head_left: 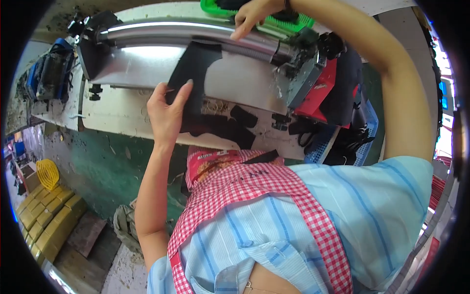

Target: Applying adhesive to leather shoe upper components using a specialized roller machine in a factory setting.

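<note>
A metal roller machine with a long shiny roller (196,30) and a flat metal plate (142,63) lies before me. A black piece of sheet material (191,68) runs from under the roller over the plate toward me. My left hand (167,110) grips its left edge, the thumb on top and the fingers partly hidden. My right hand (255,17) reaches over the far side of the roller. Its index finger points down at the roller, and the other fingers are partly curled, with nothing visible in them. I cannot tell whether the fingertip touches the metal.
Black cut pieces (243,116) lie on the pale table edge. Behind the roller stands a green basket (213,7) with black pieces; a blue basket (370,128) with black items is at right. Red and black material (323,93) sits beside the machine. Yellow wrapped bundles (51,215) are stacked lower left.
</note>
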Demonstrator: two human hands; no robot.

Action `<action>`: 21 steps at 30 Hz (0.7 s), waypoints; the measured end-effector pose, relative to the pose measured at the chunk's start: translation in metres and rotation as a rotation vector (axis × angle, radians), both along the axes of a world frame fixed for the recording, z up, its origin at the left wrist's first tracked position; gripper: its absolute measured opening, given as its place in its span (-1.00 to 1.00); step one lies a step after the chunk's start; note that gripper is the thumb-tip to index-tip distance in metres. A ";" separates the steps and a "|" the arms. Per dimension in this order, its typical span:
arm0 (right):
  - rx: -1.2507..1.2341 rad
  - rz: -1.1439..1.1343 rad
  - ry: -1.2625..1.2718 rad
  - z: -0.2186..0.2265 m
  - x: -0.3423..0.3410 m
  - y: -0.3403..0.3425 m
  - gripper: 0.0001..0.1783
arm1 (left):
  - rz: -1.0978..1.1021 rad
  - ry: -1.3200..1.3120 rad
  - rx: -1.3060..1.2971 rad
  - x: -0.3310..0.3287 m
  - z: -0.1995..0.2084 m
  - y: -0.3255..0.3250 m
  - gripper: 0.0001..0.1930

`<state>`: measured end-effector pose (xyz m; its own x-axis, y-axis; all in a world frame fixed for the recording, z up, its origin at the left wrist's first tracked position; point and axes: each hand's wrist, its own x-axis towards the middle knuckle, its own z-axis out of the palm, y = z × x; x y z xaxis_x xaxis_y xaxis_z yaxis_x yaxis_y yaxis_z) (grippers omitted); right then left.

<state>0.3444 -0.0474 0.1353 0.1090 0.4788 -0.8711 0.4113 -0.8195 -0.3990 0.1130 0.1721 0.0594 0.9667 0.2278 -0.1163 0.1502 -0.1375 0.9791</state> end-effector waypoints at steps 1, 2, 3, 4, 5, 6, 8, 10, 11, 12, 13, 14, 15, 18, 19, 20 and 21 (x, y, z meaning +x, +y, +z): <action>0.040 -0.078 0.054 -0.008 0.006 0.000 0.10 | 0.040 0.076 -0.080 -0.008 0.000 0.005 -0.74; 0.042 -0.104 0.123 -0.013 0.016 0.008 0.05 | 0.094 0.033 -0.087 -0.011 -0.009 0.006 -0.67; 0.117 -0.190 0.107 -0.008 0.011 0.004 0.02 | 0.086 0.038 -0.092 -0.003 -0.003 -0.001 -0.67; 0.137 -0.184 0.067 -0.006 0.009 0.004 0.00 | 0.030 0.035 0.101 0.008 0.008 -0.011 -0.61; 0.160 -0.171 0.030 -0.007 0.010 0.006 -0.02 | -0.020 0.033 0.297 0.020 0.013 -0.021 -0.55; 0.133 -0.136 0.003 0.000 0.004 0.018 -0.03 | 0.029 -0.010 0.359 0.034 0.008 -0.025 -0.49; 0.081 -0.143 0.035 -0.047 0.037 0.011 -0.20 | 0.036 -0.010 0.349 0.054 0.013 -0.033 -0.43; 0.005 -0.143 0.140 -0.061 0.049 0.004 -0.28 | 0.114 -0.166 0.384 0.028 0.007 -0.023 -0.58; 0.123 -0.198 0.006 -0.009 0.008 0.027 -0.39 | 0.200 -0.285 0.468 -0.005 -0.019 -0.003 -0.64; 0.241 -0.286 -0.140 0.024 -0.017 0.030 -0.47 | -0.019 -0.411 0.631 -0.033 -0.043 0.003 -0.67; 0.391 -0.355 -0.066 -0.009 0.024 -0.004 -0.55 | -0.278 -0.567 0.773 -0.051 -0.065 -0.004 -0.70; 0.518 -0.461 -0.110 -0.002 0.023 -0.006 -0.57 | -0.560 -0.514 0.787 -0.071 -0.084 -0.013 -0.68; 0.645 -0.570 -0.162 0.014 0.025 -0.008 -0.58 | -0.777 -0.488 0.918 -0.082 -0.107 -0.021 -0.64; 0.676 -0.374 -0.685 0.051 0.025 -0.021 -0.62 | -0.939 -0.461 0.967 -0.074 -0.130 -0.045 -0.56; 0.732 -0.353 -0.827 0.056 0.023 -0.025 -0.63 | -0.982 -0.443 1.015 -0.070 -0.138 -0.047 -0.54; 0.699 -0.362 -0.928 0.069 0.013 -0.028 -0.64 | -1.047 -0.418 1.030 -0.061 -0.137 -0.046 -0.57; 0.695 -0.365 -0.932 0.073 0.013 -0.035 -0.64 | -1.050 -0.423 1.029 -0.062 -0.136 -0.045 -0.57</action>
